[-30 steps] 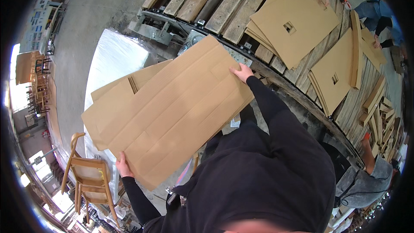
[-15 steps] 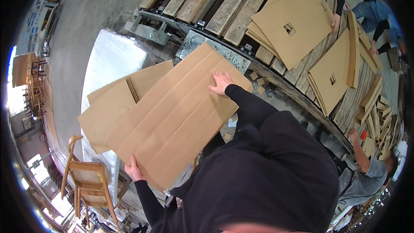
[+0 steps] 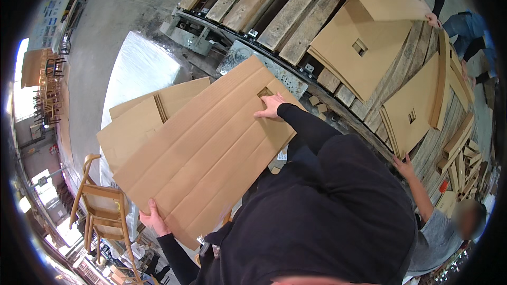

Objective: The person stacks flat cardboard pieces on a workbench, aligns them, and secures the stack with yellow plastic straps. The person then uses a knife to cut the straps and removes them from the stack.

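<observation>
A large brown cardboard sheet point(image 3: 206, 142) with parallel crease lines lies slanted in front of me. My left hand point(image 3: 154, 219) grips its near left edge, thumb on top and fingers underneath. Near the far right end, my right hand point(image 3: 270, 107) is at a small square cut-out point(image 3: 264, 92), fingers bent at the opening and partly hidden. Below the far left side of this sheet, more cardboard pieces point(image 3: 127, 140) rest on a block wrapped in clear film point(image 3: 140, 63).
A slatted wooden platform point(image 3: 269, 0) holds cardboard stacks point(image 3: 369, 47) with square holes. One person's hand point(image 3: 433, 20) lifts a sheet there; another person's hand point(image 3: 404, 166) touches a nearer stack point(image 3: 414, 111). A wooden chair point(image 3: 103, 206) stands at left, cardboard strips point(image 3: 465, 158) at right.
The sheet has shifted slightly toward me and left, with my left hand. A square opening now shows by my right hand, which lay flatter before. A co-worker has raised a sheet off the far stack.
</observation>
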{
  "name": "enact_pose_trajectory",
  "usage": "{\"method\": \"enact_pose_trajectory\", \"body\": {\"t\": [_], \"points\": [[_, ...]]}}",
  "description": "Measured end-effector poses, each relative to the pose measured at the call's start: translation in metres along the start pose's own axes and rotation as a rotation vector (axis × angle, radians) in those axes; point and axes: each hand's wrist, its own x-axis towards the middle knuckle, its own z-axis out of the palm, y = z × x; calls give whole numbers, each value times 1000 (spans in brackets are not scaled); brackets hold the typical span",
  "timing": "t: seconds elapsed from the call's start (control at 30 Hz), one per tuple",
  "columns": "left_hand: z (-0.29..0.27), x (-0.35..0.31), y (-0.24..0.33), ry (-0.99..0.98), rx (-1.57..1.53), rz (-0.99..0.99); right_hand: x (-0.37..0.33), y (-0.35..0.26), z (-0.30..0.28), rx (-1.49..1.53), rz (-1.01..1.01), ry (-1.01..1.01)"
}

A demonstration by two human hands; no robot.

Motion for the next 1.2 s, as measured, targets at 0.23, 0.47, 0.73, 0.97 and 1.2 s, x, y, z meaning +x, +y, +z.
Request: {"method": "enact_pose_trajectory", "body": {"t": [0.23, 0.47, 0.73, 0.97, 1.2], "points": [[-27, -42, 26, 113, -100, -90, -21, -12, -27, 55, -27, 56], [-22, -55, -33, 121, -138, -247, -34, -23, -3, 45, 60, 75], [-27, -68, -69, 81, -146, -170, -8, 1, 30, 77, 20, -94], [-24, -66, -88, 137, -143, -172, 2, 0, 55, -11, 22, -108], [-25, -69, -73, 172, -56, -214, 13, -3, 44, -35, 39, -93]]}}
